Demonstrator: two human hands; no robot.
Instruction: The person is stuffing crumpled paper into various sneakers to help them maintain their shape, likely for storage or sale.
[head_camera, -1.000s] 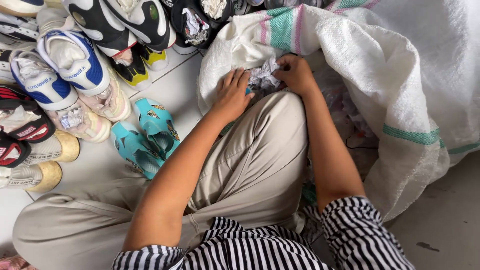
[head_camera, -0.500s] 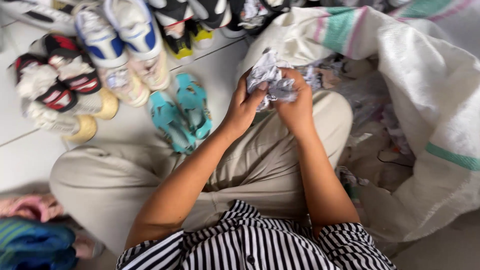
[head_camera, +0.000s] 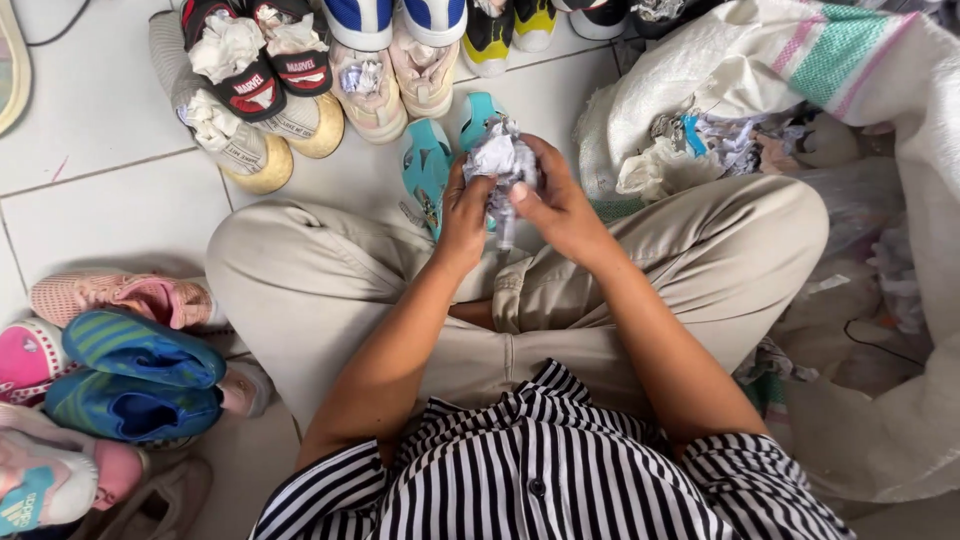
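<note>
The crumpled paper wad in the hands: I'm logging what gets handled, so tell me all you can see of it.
The crumpled grey-white paper wad looks like thin printed paper, scrunched into an uneven ball with a loose tail hanging below. It is held above the lap, in front of the turquoise sandals. The left hand presses its left side and the right hand wraps its right side, both in a fingertip grip.
</note>
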